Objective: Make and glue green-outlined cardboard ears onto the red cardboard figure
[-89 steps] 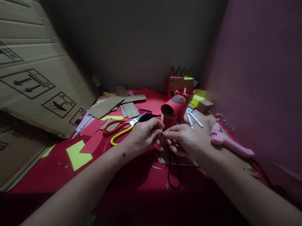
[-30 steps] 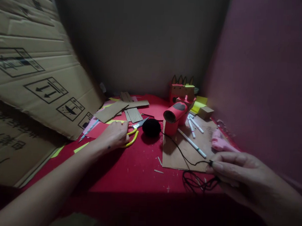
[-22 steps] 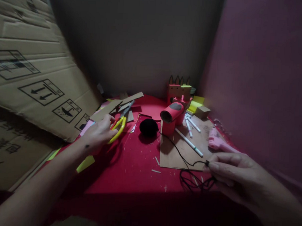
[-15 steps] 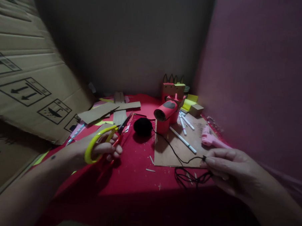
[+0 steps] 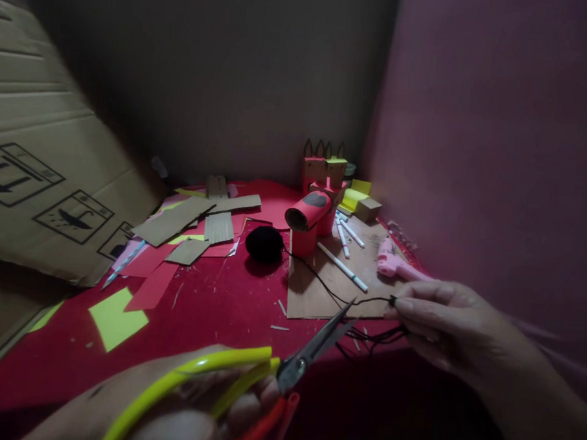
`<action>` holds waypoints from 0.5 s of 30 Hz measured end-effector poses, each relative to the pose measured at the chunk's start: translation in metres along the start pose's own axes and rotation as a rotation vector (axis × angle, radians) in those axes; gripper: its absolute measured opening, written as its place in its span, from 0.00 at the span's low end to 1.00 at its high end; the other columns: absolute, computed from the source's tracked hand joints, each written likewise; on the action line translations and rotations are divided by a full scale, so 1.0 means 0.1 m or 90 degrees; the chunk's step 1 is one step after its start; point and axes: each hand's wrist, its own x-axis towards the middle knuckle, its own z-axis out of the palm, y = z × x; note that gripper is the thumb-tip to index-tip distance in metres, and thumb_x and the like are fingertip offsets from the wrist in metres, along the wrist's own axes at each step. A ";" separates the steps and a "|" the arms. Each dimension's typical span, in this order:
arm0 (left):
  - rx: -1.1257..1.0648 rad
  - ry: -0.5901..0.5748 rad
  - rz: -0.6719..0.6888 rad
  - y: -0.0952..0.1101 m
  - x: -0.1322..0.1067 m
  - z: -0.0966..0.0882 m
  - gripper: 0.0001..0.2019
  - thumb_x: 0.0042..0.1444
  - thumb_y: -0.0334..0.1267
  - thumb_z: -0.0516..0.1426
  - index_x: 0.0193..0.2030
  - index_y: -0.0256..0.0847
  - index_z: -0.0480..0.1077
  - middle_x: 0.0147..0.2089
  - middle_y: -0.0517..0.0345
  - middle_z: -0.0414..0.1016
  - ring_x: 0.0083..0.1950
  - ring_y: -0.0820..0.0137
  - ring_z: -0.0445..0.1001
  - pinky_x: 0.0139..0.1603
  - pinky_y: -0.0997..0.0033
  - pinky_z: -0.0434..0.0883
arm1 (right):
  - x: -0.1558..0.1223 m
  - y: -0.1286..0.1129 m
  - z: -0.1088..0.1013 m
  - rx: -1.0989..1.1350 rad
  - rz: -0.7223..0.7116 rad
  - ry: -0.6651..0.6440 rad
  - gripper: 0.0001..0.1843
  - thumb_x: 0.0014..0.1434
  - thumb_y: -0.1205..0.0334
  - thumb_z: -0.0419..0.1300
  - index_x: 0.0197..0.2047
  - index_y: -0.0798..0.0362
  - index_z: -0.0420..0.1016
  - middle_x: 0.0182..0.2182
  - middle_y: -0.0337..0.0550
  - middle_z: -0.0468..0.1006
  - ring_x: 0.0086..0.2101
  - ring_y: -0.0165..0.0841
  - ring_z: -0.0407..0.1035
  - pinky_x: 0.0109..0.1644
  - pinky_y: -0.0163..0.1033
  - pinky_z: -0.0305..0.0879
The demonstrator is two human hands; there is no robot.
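My left hand grips scissors with yellow and red handles. Their blades are slightly parted and point up and right, the tips close to a black yarn strand. My right hand pinches that strand between thumb and fingers, and loose loops of yarn hang beneath it. The strand runs left to a black yarn ball on the red tabletop. Behind the strand, a red paper-covered tube with a dark patch rests sideways on upright red tubes, over a cardboard sheet.
Marker pens and a pink glue gun lie on or beside the cardboard sheet. Cardboard strips and yellow paper are scattered to the left. A large carton borders the left side; a pink wall stands at right.
My left hand has brought the scissors right and nearer to me, their tips now by the strand. My right hand still pinches the yarn. The view has shifted slightly right.
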 end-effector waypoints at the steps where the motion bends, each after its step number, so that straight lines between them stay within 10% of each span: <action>1: -0.042 -0.062 -0.024 0.05 0.04 0.04 0.14 0.37 0.35 0.60 0.35 0.47 0.77 0.33 0.54 0.79 0.38 0.55 0.78 0.30 0.63 0.77 | -0.01 0.00 0.00 0.003 -0.001 -0.006 0.20 0.46 0.55 0.69 0.16 0.54 0.64 0.10 0.29 0.53 0.11 0.18 0.47 0.12 0.28 0.37; 5: -0.316 -0.235 -0.199 0.25 0.17 0.10 0.21 0.34 0.25 0.56 0.39 0.42 0.75 0.38 0.59 0.78 0.44 0.64 0.76 0.40 0.76 0.74 | -0.03 0.01 -0.01 0.005 -0.010 -0.034 0.21 0.46 0.54 0.68 0.16 0.55 0.62 0.11 0.29 0.54 0.10 0.18 0.48 0.12 0.28 0.37; 12: -0.451 -0.440 -0.191 0.33 0.47 0.15 0.15 0.44 0.27 0.54 0.42 0.34 0.68 0.35 0.45 0.78 0.23 0.65 0.76 0.18 0.74 0.70 | -0.08 -0.02 -0.06 -0.023 -0.015 -0.035 0.23 0.48 0.54 0.67 0.16 0.55 0.60 0.11 0.29 0.55 0.10 0.18 0.50 0.12 0.27 0.37; 15: -0.467 -0.409 -0.167 0.34 0.50 0.08 0.16 0.45 0.26 0.52 0.43 0.35 0.67 0.37 0.44 0.78 0.23 0.65 0.76 0.18 0.73 0.71 | -0.08 -0.02 -0.09 -0.009 -0.014 -0.031 0.20 0.48 0.55 0.67 0.17 0.54 0.64 0.10 0.29 0.55 0.10 0.19 0.50 0.12 0.27 0.38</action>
